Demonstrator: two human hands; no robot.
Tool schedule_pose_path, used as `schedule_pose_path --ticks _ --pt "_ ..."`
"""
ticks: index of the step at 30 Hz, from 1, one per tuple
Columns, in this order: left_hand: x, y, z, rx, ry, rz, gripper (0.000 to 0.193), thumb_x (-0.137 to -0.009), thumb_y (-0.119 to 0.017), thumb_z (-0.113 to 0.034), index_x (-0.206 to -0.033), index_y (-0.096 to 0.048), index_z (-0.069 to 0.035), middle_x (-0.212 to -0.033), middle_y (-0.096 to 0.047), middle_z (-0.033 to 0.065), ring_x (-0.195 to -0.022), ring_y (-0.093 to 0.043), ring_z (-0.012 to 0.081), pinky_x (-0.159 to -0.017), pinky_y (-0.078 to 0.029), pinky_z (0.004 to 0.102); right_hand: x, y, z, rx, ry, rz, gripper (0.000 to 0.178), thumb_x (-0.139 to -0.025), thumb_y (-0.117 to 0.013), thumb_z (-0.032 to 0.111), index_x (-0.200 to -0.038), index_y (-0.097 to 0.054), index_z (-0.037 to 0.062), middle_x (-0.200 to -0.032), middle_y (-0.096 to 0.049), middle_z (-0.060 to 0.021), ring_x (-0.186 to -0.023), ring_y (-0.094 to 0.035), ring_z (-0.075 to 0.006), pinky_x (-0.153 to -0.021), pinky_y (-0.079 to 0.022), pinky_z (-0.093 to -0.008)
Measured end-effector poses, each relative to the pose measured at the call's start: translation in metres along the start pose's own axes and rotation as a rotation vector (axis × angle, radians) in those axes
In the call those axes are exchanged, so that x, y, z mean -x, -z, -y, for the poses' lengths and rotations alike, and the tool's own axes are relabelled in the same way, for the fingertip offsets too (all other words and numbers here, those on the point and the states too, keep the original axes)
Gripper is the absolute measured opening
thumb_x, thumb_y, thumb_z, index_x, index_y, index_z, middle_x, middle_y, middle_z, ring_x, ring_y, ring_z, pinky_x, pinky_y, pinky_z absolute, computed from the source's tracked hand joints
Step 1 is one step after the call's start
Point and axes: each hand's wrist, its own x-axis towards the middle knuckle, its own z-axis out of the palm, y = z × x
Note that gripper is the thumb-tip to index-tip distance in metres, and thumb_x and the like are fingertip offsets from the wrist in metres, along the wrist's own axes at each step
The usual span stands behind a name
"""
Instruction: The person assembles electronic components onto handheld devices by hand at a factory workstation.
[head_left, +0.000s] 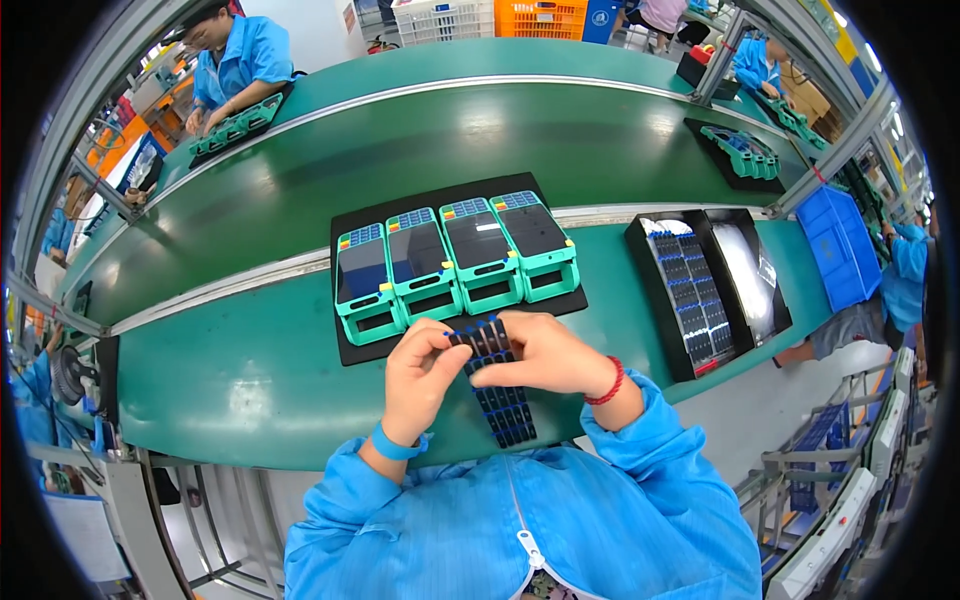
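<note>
Both hands over the near edge of the green bench (240,380), close together, holding one dark strip (500,385) of small keypads. Left hand (420,375) curled, thumb and fingertips pinching the strip's upper left part; blue band on that wrist. Right hand (545,352) laid over the strip's upper right part, fingers bent and closed on it; red cord on that wrist. Strip hanging down from the hands toward the near edge, lower end free, just above the blue sleeves.

Just beyond the hands, one black mat (345,235) carrying four teal devices (455,262) side by side, each with a dark screen and a small coloured keypad at the far end. All four flat, touching or nearly touching one another.

Toward the right end of the bench, two black trays: a left tray (685,295) filled with rows of dark keypads, a right tray (745,275) with shiny clear sheet inside. One blue bin (840,245) further right, at the bench end.

Behind the mat, a green belt (480,140) running across. On its far side, two more black mats with teal parts: one (235,125) at far left under the hands of a person in blue, one (745,155) at far right.
</note>
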Motion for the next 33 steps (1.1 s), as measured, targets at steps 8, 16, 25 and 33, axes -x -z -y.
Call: schedule_pose_path --ticks 8,16,25,33 --pt "-0.001 -0.011 -0.008 0.15 0.181 0.076 0.02 -0.087 -0.058 -0.005 -0.106 -0.063 0.001 -0.102 -0.054 0.0037 -0.09 -0.05 0.0096 -0.08 -0.042 0.0242 0.001 -0.01 -0.028 -0.357 0.155 -0.252 0.013 -0.08 -0.071 0.007 -0.083 -0.059 0.003 -0.086 -0.052 -0.0005 -0.067 -0.045 -0.0055 -0.057 -0.036 -0.0207" --pt "-0.007 -0.011 -0.005 -0.358 0.015 0.05 0.012 -0.087 -0.062 -0.01 -0.089 -0.063 0.002 -0.076 -0.059 0.008 -0.069 -0.054 0.0158 -0.063 -0.043 0.027 0.008 0.015 -0.018 -0.065 0.147 -0.299 0.014 -0.078 -0.071 0.011 -0.088 -0.063 0.0056 -0.092 -0.055 -0.0006 -0.058 -0.037 -0.0045 -0.051 -0.033 -0.0193" --pt "-0.021 -0.023 0.004 -0.786 -0.231 0.087 0.012 -0.082 -0.063 -0.014 -0.082 -0.065 -0.002 -0.078 -0.062 0.0108 -0.078 -0.056 0.0316 -0.07 -0.044 0.0392 0.016 0.041 -0.035 0.245 0.233 -0.9 0.01 -0.075 -0.072 0.004 -0.081 -0.065 0.0051 -0.094 -0.056 -0.0062 -0.063 -0.049 -0.0099 -0.052 -0.038 -0.0222" --pt "-0.052 -0.059 0.013 -1.214 -0.563 0.268 0.009 -0.077 -0.068 -0.015 -0.078 -0.062 -0.008 -0.11 -0.059 0.0036 -0.118 -0.045 0.0308 -0.099 -0.031 0.0511 -0.011 0.045 -0.095 0.131 0.109 -0.978 0.008 -0.078 -0.072 0.011 -0.083 -0.068 0.0074 -0.094 -0.057 -0.0038 -0.06 -0.046 -0.007 -0.051 -0.037 -0.0223"
